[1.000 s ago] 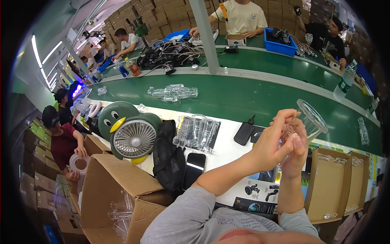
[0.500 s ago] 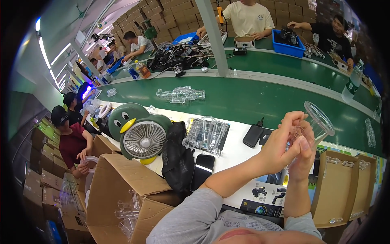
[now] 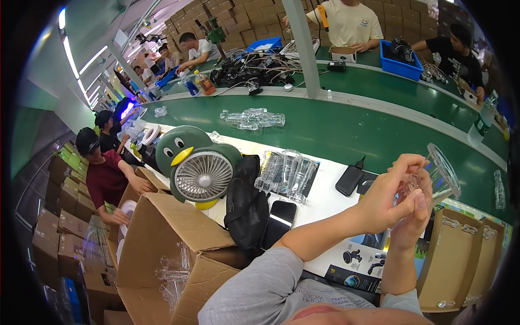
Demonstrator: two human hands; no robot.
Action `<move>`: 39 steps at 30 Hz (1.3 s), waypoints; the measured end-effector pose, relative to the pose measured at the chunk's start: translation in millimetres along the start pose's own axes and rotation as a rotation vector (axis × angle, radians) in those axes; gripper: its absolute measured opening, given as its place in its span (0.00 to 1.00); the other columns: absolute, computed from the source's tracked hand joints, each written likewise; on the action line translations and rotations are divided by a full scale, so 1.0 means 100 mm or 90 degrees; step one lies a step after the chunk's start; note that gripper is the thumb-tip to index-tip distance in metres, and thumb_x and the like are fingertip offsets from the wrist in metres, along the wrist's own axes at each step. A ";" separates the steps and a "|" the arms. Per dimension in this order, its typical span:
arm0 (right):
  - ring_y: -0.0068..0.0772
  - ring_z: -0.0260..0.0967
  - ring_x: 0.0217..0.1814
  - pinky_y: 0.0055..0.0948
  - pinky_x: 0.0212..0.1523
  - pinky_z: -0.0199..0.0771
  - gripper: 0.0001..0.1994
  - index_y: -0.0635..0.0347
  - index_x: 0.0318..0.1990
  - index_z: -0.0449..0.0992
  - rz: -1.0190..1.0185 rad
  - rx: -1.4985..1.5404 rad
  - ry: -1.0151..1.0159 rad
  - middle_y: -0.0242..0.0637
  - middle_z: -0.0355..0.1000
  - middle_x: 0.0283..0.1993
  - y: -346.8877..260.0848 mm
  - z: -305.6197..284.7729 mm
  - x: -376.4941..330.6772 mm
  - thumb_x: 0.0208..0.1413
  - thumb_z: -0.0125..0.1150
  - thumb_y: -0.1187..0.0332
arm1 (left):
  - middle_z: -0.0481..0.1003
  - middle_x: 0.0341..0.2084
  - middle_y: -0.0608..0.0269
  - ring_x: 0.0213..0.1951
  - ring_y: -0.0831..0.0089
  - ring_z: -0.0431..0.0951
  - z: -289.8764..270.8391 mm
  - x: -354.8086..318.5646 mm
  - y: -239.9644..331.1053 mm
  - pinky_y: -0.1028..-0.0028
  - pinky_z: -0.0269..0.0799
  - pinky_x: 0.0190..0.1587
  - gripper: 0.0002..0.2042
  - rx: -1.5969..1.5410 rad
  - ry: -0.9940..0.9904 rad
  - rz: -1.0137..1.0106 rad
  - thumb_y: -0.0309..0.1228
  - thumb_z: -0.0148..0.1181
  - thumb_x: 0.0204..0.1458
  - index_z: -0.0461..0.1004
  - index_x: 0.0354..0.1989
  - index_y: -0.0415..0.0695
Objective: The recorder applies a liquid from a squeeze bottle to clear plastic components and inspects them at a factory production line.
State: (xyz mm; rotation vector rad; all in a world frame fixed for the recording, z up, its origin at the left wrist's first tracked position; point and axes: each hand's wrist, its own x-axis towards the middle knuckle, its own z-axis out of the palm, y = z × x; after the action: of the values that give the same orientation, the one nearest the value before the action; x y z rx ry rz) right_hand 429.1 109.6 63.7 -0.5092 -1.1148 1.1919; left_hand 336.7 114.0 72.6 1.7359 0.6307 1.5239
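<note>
Both my hands are raised at the right around a clear flared part with a wide round rim [image 3: 445, 176], like a transparent cup or funnel. My left hand [image 3: 389, 199] is closed, its fingers curled over the narrow end. My right hand [image 3: 415, 219] grips the same part from below and behind, partly hidden by the left. The rim points up and to the right, away from my palms. Which finger bears on what inside the grip is hidden. Several similar clear parts [image 3: 287, 173] stand together on the white table left of my hands.
A green penguin-shaped fan [image 3: 187, 162], a black mesh pouch [image 3: 246, 208] and a phone [image 3: 279, 223] lie left. An open carton [image 3: 187, 219] holds clear parts. Shallow cardboard trays [image 3: 449, 262] sit right. More clear pieces [image 3: 253, 118] rest on the green belt [image 3: 346, 130]. Co-workers sit opposite.
The whole view has shifted slightly, so the scene sits lower and further right. My hands keep their hold on the clear part. At left, a co-worker's hands have moved at a white ring.
</note>
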 end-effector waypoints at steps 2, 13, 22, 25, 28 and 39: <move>0.23 0.62 0.38 0.22 0.39 0.60 0.29 0.69 0.49 0.61 0.001 0.000 0.000 0.36 0.65 0.37 -0.01 -0.01 -0.01 0.44 0.53 0.54 | 0.67 0.27 0.63 0.33 0.78 0.69 0.02 0.00 0.00 0.78 0.65 0.40 0.25 -0.017 -0.004 -0.008 0.37 0.50 0.50 0.52 0.52 0.35; 0.24 0.62 0.40 0.22 0.41 0.61 0.30 0.69 0.49 0.61 0.010 -0.013 -0.012 0.37 0.65 0.38 -0.03 -0.01 0.01 0.43 0.54 0.53 | 0.69 0.24 0.62 0.32 0.77 0.70 0.01 0.00 0.01 0.78 0.65 0.40 0.25 0.005 0.003 0.017 0.36 0.49 0.50 0.51 0.52 0.33; 0.26 0.62 0.43 0.23 0.43 0.60 0.30 0.70 0.49 0.61 0.019 -0.020 -0.010 0.39 0.65 0.41 -0.01 -0.04 0.00 0.43 0.54 0.54 | 0.70 0.25 0.60 0.31 0.78 0.70 0.01 0.00 -0.01 0.78 0.65 0.38 0.25 -0.017 -0.006 0.016 0.36 0.48 0.50 0.51 0.52 0.33; 0.26 0.62 0.43 0.23 0.44 0.60 0.30 0.70 0.49 0.61 0.024 -0.029 -0.029 0.39 0.65 0.41 -0.03 -0.06 0.02 0.43 0.54 0.55 | 0.69 0.25 0.60 0.30 0.78 0.69 0.02 0.00 -0.02 0.78 0.65 0.37 0.25 -0.031 -0.010 0.015 0.36 0.48 0.51 0.51 0.52 0.33; 0.26 0.61 0.44 0.23 0.44 0.59 0.30 0.70 0.49 0.61 0.029 -0.015 -0.014 0.38 0.64 0.41 -0.02 -0.04 0.01 0.42 0.53 0.55 | 0.69 0.26 0.59 0.30 0.79 0.69 0.01 0.00 -0.02 0.78 0.64 0.37 0.24 -0.038 -0.011 0.015 0.35 0.48 0.51 0.50 0.52 0.34; 0.26 0.60 0.45 0.23 0.45 0.58 0.30 0.70 0.50 0.61 0.022 -0.027 -0.022 0.37 0.64 0.41 -0.02 -0.08 -0.01 0.42 0.53 0.55 | 0.69 0.28 0.59 0.32 0.78 0.70 0.03 -0.01 -0.03 0.78 0.65 0.38 0.25 -0.043 -0.010 0.015 0.36 0.49 0.51 0.51 0.52 0.33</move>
State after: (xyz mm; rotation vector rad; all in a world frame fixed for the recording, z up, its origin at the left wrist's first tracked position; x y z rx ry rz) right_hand 436.7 110.1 61.4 -0.5446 -1.1664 1.2127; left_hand 339.6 114.8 69.3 1.7083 0.5470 1.5290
